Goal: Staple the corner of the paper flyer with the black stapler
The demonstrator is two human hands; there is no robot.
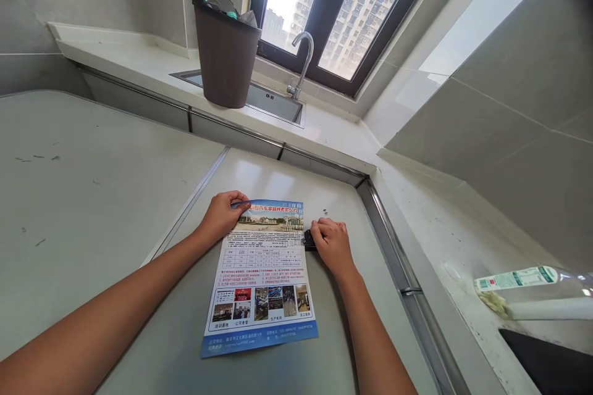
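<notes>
A printed flyer (264,271) with a blue border, text, a table and small photos stands in front of me, over a pale panel. My left hand (223,215) pinches its upper left corner between thumb and fingers. At the flyer's right edge, my right hand (332,244) is closed around a small black stapler (310,241); most of the tool is hidden by the fingers. The stapler's front end meets the paper edge. Many thin silvery staple marks (291,222) cover the flyer's upper right part.
Beyond the panel runs a white counter (331,136) with a sink (278,105), a faucet (303,65) and a brown bin (227,52). A labelled clear bottle (523,281) lies on the right ledge. Small dark scraps (39,157) dot the left panel.
</notes>
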